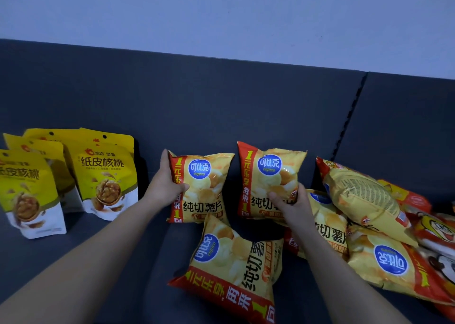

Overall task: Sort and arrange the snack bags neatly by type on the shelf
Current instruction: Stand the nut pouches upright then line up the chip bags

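Two yellow-and-red potato chip bags stand upright side by side against the dark back panel. My left hand point(165, 185) grips the left chip bag point(204, 188) by its left edge. My right hand point(293, 206) grips the right chip bag point(270, 178) at its lower right corner. A third chip bag point(234, 267) lies flat in front of them. Several yellow walnut pouches point(108, 175) stand in a group at the left. At the right lies a loose pile of more chip bags point(364, 200) and red snack bags point(433, 230).
The dark grey shelf surface point(138, 262) runs across the view, with a dark back panel point(197, 97) behind it and a pale wall above. A vertical seam point(349, 116) splits the panel at the right. Bare shelf lies between the walnut pouches and the chip bags.
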